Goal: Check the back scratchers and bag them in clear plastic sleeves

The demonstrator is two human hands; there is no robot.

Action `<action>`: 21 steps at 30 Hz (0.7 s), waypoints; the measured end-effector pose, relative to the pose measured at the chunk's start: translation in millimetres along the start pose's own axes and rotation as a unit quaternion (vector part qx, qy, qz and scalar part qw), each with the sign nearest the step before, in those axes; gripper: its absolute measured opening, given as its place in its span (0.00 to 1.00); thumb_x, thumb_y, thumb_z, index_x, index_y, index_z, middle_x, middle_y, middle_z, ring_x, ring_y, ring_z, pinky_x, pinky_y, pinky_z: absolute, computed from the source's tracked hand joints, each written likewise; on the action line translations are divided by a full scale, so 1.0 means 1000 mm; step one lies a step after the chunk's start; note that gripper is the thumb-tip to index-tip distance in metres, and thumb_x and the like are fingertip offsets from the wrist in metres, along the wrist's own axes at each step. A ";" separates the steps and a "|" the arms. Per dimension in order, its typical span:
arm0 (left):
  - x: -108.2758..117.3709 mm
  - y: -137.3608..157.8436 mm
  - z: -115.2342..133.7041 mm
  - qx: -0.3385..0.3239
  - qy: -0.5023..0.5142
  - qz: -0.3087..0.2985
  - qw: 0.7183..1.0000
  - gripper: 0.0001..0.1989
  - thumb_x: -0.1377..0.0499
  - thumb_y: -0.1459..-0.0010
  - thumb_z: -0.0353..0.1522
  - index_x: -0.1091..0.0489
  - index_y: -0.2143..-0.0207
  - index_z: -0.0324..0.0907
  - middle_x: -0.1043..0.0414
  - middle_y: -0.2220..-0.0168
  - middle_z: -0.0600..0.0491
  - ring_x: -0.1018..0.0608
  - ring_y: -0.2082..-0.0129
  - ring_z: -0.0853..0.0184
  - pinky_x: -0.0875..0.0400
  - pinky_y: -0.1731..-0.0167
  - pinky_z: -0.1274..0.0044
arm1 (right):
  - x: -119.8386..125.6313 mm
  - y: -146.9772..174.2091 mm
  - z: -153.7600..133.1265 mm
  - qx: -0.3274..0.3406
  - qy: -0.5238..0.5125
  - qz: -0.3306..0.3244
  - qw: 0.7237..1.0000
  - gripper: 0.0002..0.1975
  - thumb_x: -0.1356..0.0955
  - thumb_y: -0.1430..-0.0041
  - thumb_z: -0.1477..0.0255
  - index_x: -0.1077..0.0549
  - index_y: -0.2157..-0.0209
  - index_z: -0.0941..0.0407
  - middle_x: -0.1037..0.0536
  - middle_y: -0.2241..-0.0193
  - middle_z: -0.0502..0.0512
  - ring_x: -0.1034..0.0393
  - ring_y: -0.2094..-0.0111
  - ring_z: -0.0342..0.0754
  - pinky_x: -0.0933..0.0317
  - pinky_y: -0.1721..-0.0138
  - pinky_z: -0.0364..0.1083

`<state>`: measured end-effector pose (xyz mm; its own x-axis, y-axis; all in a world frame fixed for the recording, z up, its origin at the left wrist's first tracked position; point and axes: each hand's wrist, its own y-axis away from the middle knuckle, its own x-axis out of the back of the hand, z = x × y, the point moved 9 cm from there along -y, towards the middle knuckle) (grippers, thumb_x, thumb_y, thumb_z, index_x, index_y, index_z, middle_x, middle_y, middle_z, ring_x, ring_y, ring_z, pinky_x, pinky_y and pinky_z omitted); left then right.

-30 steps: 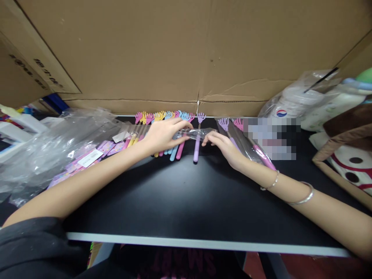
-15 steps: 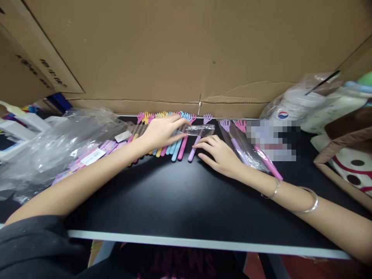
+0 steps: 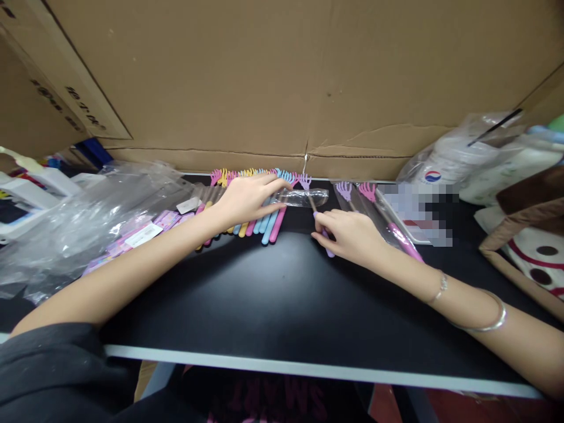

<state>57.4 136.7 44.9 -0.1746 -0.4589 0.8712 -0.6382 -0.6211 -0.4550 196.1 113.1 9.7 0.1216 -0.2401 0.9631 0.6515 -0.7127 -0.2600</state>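
One lilac scratcher [image 3: 305, 183] slants over the worktop [image 3: 282, 305], right of the scratcher row [image 3: 268, 228]; my right hand [image 3: 350, 234] grips its handle, my left hand [image 3: 249, 198] pinches a clear sleeve [image 3: 296, 197].

A loose black short sleeve [image 3: 57, 370] shows creases at the lower left of the frame. At bottom centre, the dark shirt front [image 3: 196, 388] bears dim pink block letters [image 3: 293, 395]. The right forearm [image 3: 400, 273] wears a slender silver bracelet [image 3: 442, 285] and, nearer the elbow, a thicker silver bangle [image 3: 502, 315].
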 end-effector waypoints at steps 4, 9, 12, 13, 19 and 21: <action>0.000 0.001 0.002 0.002 0.005 -0.001 1.000 0.17 0.47 0.35 0.43 0.32 0.50 0.45 0.25 0.55 0.51 0.22 0.56 0.63 0.34 0.66 0.78 | -0.007 0.001 0.014 -0.072 -0.034 -0.037 0.996 0.05 0.34 0.42 0.67 0.33 0.70 0.53 0.23 0.74 0.49 0.31 0.73 0.46 0.53 0.74 0.44; -0.001 0.001 0.005 0.003 0.007 -0.010 1.000 0.17 0.47 0.35 0.43 0.32 0.51 0.45 0.24 0.56 0.52 0.22 0.56 0.63 0.34 0.66 0.78 | -0.015 0.002 0.024 -0.119 -0.040 -0.065 0.990 0.06 0.35 0.42 0.65 0.34 0.68 0.52 0.23 0.76 0.48 0.30 0.75 0.47 0.54 0.75 0.43; -0.002 0.001 0.007 0.000 0.011 -0.014 1.000 0.16 0.48 0.35 0.43 0.33 0.50 0.45 0.25 0.54 0.51 0.22 0.56 0.63 0.34 0.65 0.78 | -0.016 0.002 0.027 -0.126 -0.031 -0.055 0.990 0.06 0.36 0.41 0.64 0.34 0.67 0.52 0.24 0.78 0.48 0.30 0.75 0.47 0.54 0.75 0.43; -0.003 0.001 0.007 0.000 0.011 -0.013 1.000 0.16 0.48 0.35 0.42 0.33 0.50 0.45 0.25 0.54 0.51 0.22 0.56 0.63 0.34 0.65 0.78 | -0.017 0.001 0.028 -0.127 -0.033 -0.053 0.990 0.07 0.36 0.40 0.64 0.34 0.66 0.52 0.24 0.79 0.48 0.30 0.76 0.48 0.54 0.75 0.43; -0.003 0.002 0.014 -0.016 0.009 -0.004 1.000 0.17 0.46 0.37 0.43 0.33 0.49 0.46 0.24 0.55 0.53 0.22 0.57 0.63 0.35 0.68 0.78 | -0.022 0.000 0.034 -0.152 -0.077 -0.071 0.983 0.08 0.36 0.42 0.67 0.32 0.60 0.52 0.23 0.74 0.48 0.30 0.74 0.47 0.52 0.74 0.43; -0.003 0.002 0.018 -0.022 0.009 -0.001 1.000 0.18 0.44 0.38 0.43 0.33 0.49 0.46 0.24 0.55 0.53 0.21 0.58 0.63 0.35 0.68 0.77 | -0.025 -0.001 0.036 -0.160 -0.082 -0.082 0.980 0.10 0.36 0.44 0.69 0.31 0.59 0.52 0.23 0.74 0.48 0.30 0.73 0.47 0.51 0.74 0.43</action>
<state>70.3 125.0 37.9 -0.1856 -0.4462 0.8755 -0.6708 -0.5936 -0.4447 219.8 143.4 -11.3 0.1714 -0.0142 0.9851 0.4073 -0.9094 -0.0840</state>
